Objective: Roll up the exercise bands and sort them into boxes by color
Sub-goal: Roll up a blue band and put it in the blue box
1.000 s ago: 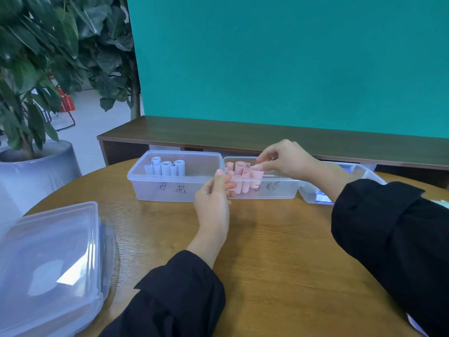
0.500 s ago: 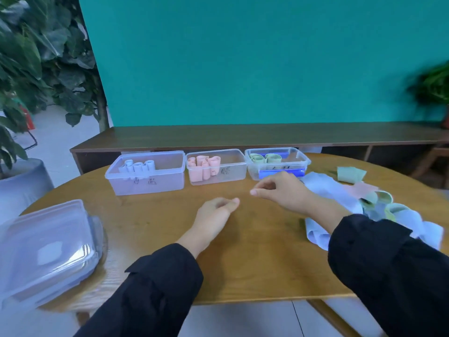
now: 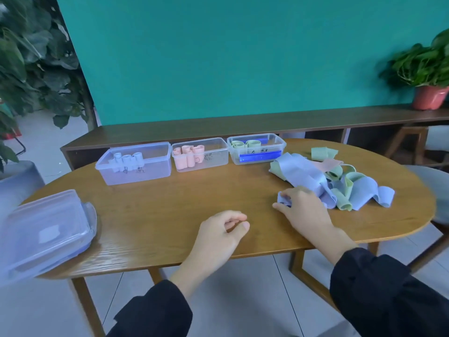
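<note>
Three clear boxes stand in a row at the table's far side: the left box (image 3: 155, 175) holds rolled pale blue bands, the middle box (image 3: 218, 159) rolled pink bands, the right box (image 3: 277, 144) rolled green bands. A loose pile of blue, green and pink bands (image 3: 340, 183) lies at the right. My right hand (image 3: 303, 210) grips the near end of a blue band (image 3: 306, 176) from that pile. My left hand (image 3: 218, 234) hovers over the table's front, fingers loosely curled, holding nothing.
A stack of clear lids (image 3: 43, 232) sits at the table's left edge. The wooden table (image 3: 170, 205) is oval. A low wooden shelf (image 3: 194, 130) runs behind it, with a potted plant (image 3: 430, 96) at its right end. A large plant (image 3: 29, 69) stands at the left.
Both hands left the pink box and drew back. My right hand moved right and took hold of a blue band's end. The view pulled back from the boxes.
</note>
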`<state>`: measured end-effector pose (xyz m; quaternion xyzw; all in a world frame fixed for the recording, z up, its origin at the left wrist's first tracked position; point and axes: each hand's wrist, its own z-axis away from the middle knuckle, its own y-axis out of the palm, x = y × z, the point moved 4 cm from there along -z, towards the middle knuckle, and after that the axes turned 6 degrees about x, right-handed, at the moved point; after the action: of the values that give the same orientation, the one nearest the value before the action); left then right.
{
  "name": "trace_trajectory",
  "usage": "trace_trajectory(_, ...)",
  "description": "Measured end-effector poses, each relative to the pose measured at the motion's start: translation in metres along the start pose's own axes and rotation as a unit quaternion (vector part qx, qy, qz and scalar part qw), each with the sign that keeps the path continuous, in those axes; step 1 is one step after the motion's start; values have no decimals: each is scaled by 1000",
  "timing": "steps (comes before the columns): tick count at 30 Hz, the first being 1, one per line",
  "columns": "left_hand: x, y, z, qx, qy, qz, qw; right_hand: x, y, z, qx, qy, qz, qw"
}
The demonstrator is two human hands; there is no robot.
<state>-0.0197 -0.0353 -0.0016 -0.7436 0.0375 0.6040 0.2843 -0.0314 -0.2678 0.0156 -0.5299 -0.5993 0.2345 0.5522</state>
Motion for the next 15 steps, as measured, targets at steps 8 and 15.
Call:
trace_trajectory(8,6,-19,-5,-63,6,142,988,48,12,1,-17,-37,-168,985)
trace_trajectory(15,6,-58,-14,-184,28,200,962,127,15,-3,61,-54,-476,876)
